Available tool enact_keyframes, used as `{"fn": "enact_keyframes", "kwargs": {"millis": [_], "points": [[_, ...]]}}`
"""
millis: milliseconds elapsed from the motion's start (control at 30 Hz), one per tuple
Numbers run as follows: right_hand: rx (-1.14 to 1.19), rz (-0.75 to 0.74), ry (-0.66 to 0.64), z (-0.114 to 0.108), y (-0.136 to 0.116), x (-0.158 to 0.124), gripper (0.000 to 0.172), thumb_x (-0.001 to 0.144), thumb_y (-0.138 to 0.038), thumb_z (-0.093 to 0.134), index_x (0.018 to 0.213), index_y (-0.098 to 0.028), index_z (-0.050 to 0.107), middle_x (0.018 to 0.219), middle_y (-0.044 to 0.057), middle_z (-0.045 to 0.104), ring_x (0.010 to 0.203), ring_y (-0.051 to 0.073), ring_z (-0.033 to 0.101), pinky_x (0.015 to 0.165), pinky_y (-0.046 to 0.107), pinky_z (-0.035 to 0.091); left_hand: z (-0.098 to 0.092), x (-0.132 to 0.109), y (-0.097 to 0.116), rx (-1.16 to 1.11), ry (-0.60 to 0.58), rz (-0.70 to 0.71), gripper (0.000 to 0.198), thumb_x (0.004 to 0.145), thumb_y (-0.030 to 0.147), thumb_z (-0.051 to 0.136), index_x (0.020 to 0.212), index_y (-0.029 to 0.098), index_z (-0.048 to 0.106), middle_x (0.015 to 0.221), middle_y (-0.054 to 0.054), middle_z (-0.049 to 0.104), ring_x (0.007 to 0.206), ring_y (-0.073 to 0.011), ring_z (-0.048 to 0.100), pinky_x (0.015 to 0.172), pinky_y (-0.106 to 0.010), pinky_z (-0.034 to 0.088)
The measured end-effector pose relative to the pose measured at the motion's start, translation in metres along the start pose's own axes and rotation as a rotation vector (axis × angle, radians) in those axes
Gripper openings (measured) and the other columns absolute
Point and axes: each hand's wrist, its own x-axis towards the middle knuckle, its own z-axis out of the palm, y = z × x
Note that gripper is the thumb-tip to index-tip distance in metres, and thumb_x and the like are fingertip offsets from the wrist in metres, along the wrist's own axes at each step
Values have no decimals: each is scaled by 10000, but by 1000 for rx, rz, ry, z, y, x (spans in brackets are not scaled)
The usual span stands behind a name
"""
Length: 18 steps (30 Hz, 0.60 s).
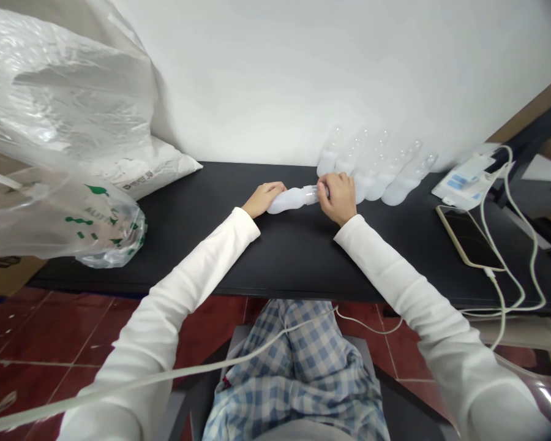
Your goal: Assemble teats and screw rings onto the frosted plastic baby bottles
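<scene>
Head view: both arms stretched forward over the worktop [275, 257].
Left hand [262, 197]: grips bottle [290, 199] base.
Right hand [338, 196]: closed around its neck.

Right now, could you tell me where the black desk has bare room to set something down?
Free: the near strip of the desk between the sleeves, and between plastic bag and left hand. Crowded: bottle row behind the right hand, phone and cables.

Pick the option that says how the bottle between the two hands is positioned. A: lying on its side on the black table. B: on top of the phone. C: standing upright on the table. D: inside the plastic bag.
A: the bottle lies sideways on the black table, the left hand at its base and the right hand at its neck end.
</scene>
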Motion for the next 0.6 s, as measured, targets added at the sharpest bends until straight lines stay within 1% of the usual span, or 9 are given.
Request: {"fn": "enact_keyframes", "kwargs": {"millis": [67,133,233,300,333,400,467,533,600], "points": [[-40,17,-46,1,1,0,406,1043,-462,306,895,-215,592,836,111,654,912,304,573,888,477,390,0,0,0,12,-4,-3,334,899,434,462,751,174,611,733,-4,599,712,-143,499,696,-284,363],[-48,35,-69,2,0,0,399,1046,-451,311,896,-212,593,798,98,647,865,284,583,884,460,390,-1,0,0,18,-7,-1,340,893,444,459,760,173,616,740,-5,599,721,-146,500,700,-286,359],[26,19,-54,5,0,-1,282,1013,-378,363,981,-203,581,859,86,655,826,253,592,891,442,403,-1,0,0,11,-6,6,348,882,458,460,757,172,615,740,-6,595,725,-147,494,701,-287,353],[104,-24,-16,7,2,-2,206,940,-312,424,1056,-202,554,926,86,652,858,259,590,888,444,418,-1,0,0,5,-5,10,348,882,460,461,755,172,611,736,-5,593,723,-146,489,693,-285,352],[138,-43,6,9,3,-2,225,892,-279,451,1086,-205,537,958,89,645,884,267,585,885,449,425,-1,0,-1,1,-5,10,347,887,457,458,757,172,608,736,-5,594,724,-147,491,689,-284,354],[187,-70,39,11,6,-3,318,800,-223,485,1117,-213,505,1007,97,627,927,281,569,878,461,434,-1,0,-3,-5,0,6,342,901,446,447,760,174,599,737,-4,598,727,-149,501,688,-282,362],[230,-91,48,13,8,-4,386,741,-187,493,1126,-217,483,1063,110,611,965,286,557,891,475,439,-1,1,-5,-1,6,-3,332,911,428,442,760,175,596,738,-1,603,728,-148,508,693,-282,368],[286,-112,43,14,9,-5,425,722,-182,493,1145,-217,470,1116,119,593,1015,288,554,918,484,445,-2,1,-6,10,9,-7,323,915,414,450,761,172,599,745,3,609,728,-144,510,705,-282,368],[347,-124,33,15,9,-6,422,749,-200,484,1170,-220,465,1148,116,579,1057,282,555,946,484,451,-2,1,-5,17,9,-4,315,916,403,455,764,171,603,749,5,610,730,-142,507,713,-282,365]]}}
